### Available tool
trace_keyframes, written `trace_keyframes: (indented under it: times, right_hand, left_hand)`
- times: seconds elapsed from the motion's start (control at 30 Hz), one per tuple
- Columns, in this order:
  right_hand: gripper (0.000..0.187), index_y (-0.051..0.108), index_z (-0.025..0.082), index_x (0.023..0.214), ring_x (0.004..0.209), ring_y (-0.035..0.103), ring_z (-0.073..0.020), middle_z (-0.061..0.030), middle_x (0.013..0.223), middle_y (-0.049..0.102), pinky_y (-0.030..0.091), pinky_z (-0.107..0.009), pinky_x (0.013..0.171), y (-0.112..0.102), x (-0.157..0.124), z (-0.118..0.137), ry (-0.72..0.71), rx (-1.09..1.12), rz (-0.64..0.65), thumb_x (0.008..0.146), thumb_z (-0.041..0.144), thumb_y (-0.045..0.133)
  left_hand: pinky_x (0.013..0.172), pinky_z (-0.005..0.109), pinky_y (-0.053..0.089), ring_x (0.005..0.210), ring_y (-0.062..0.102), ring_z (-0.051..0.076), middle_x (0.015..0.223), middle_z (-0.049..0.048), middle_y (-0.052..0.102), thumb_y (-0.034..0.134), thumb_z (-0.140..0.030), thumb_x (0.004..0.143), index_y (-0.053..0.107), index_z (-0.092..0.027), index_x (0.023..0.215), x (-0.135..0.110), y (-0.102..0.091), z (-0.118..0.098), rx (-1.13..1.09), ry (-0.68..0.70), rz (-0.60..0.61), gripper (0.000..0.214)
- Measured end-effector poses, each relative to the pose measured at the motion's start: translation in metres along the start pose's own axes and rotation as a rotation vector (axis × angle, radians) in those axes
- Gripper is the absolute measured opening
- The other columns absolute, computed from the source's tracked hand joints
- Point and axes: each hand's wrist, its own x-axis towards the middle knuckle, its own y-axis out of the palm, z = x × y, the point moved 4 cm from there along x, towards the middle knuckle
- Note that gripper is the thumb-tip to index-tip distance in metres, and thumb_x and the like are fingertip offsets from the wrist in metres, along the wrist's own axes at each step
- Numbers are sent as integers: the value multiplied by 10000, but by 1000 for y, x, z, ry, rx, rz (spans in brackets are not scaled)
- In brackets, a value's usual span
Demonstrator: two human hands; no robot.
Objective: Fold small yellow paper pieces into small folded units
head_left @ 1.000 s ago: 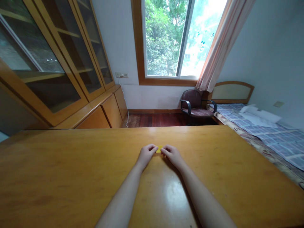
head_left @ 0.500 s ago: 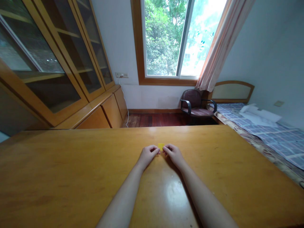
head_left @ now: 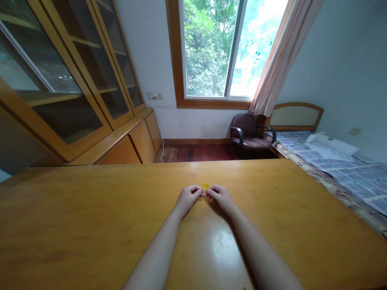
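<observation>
A small yellow square of paper (head_left: 205, 186) is held between my two hands, over the far middle of the wooden table (head_left: 90, 225). My left hand (head_left: 190, 196) pinches its lower left part with thumb and forefinger. On the other side, the closed fingers of my right hand (head_left: 220, 195) grip its lower right part. The fingertips of both hands almost meet and cover the near edge of the paper. Whether the paper is folded there cannot be made out.
Beyond the table's far edge stands a maroon armchair (head_left: 244, 131). A bed (head_left: 338, 161) with a checked cover and white sheets (head_left: 331, 146) lies to the right. Along the left runs a glass-fronted wooden cabinet (head_left: 121, 121). A white cord (head_left: 157, 125) hangs from a wall socket.
My right fingertips have shifted slightly left and down, closer to my left fingertips. The yellow paper stays in nearly the same place between my hands.
</observation>
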Motion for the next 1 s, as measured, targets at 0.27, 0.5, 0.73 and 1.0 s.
trace_keyframes:
  times: [0.27,0.5,0.73,1.0]
  right_hand:
    - [307,645,160,725,534,527,-131,5,612,601,408,-230,518,-4,2,-6,11,58,-76,795,459,643]
    - [304,635,161,672,563,532,-145,-7,610,605,413,-242,547,-7,1,-4,17,65,-70,771,448,646]
    - [264,656,151,668,547,522,-132,0,590,600,394,-232,538,-1,-3,3,21,41,4,768,396,654]
    - [284,678,155,739,569,554,-142,-6,620,623,427,-236,566,1,-3,2,-18,-39,-18,822,423,632]
  left_hand:
    - [720,267,476,721,645,184,734,40,722,576,-342,805,699,-161,717,-2,1,1,70,18,69,236]
    - [706,257,469,717,637,175,728,31,707,578,-319,809,689,-162,715,-2,2,-1,98,57,76,214]
    - [694,246,459,731,611,166,771,33,685,605,-355,813,686,-153,794,-2,2,-2,84,95,17,219]
    - [686,247,446,730,590,167,746,22,662,582,-393,822,671,-152,770,1,-2,5,70,85,-23,262]
